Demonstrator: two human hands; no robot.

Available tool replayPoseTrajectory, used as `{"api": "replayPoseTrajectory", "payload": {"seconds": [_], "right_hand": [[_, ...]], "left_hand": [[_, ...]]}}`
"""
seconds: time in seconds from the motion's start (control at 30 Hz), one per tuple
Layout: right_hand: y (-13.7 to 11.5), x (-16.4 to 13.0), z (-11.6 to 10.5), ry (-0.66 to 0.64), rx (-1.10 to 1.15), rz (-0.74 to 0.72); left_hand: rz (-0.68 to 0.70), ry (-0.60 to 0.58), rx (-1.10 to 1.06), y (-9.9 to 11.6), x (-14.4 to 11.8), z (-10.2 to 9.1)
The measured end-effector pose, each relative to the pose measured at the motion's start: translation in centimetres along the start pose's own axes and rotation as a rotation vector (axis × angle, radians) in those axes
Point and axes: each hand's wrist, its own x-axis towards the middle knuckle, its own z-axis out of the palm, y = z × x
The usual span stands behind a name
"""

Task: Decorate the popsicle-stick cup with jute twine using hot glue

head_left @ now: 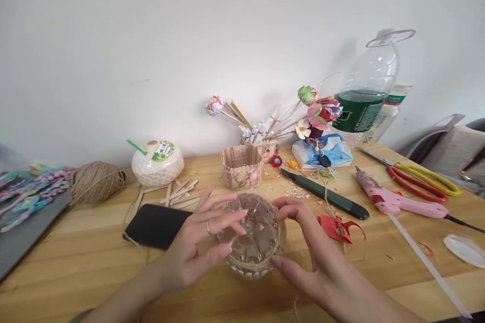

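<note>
Both my hands hold a cut-off clear plastic bottle bottom (253, 234), turned upside down, with twine wound around its lower rim. My left hand (197, 247) grips its left side, fingers spread over the top. My right hand (303, 247) clasps its right side, thumb below and fingers on the upper edge. A twine strand trails off to the right of the piece.
On the wooden table (94, 262): black phone (157, 225), twine ball (94, 181), white coconut-shaped cup (158, 163), popsicle sticks (178, 193), stick-built basket (242, 165), green utility knife (326, 194), pink glue gun (394, 197), scissors (420, 179), red paper scrap (337, 227), tissue pack, paper flowers, large bottle (366, 96).
</note>
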Motion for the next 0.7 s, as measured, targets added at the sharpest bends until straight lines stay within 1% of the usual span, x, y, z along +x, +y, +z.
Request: {"api": "replayPoseTrajectory", "payload": {"seconds": [0.1,0.27,0.43,0.5,0.57,0.63,0.7], "right_hand": [[-0.1,-0.4,0.6,0.001,-0.02,0.001],[-0.3,-0.5,0.4,-0.041,-0.007,0.048],[0.2,-0.7,0.2,-0.034,-0.051,0.016],[0.2,-0.7,-0.1,-0.019,-0.106,-0.043],[0.0,-0.5,-0.4,-0.019,-0.169,-0.143],[-0.4,-0.1,-0.6,-0.035,-0.225,-0.248],[-0.7,0.3,-0.8,-0.036,-0.262,-0.322]], "left_hand": [[-0.079,0.022,-0.076,0.3,-0.5,0.4],[-0.154,0.07,-0.16,0.6,-0.7,1.0],[-0.208,0.053,-0.257,0.7,-0.6,1.0],[-0.216,0.04,-0.322,0.8,-0.5,0.7],[-0.24,0.017,-0.371,1.0,-0.4,0.4],[-0.267,-0.01,-0.383,1.2,-0.3,0.1],[-0.28,-0.027,-0.373,1.4,-0.2,0.0]]}}
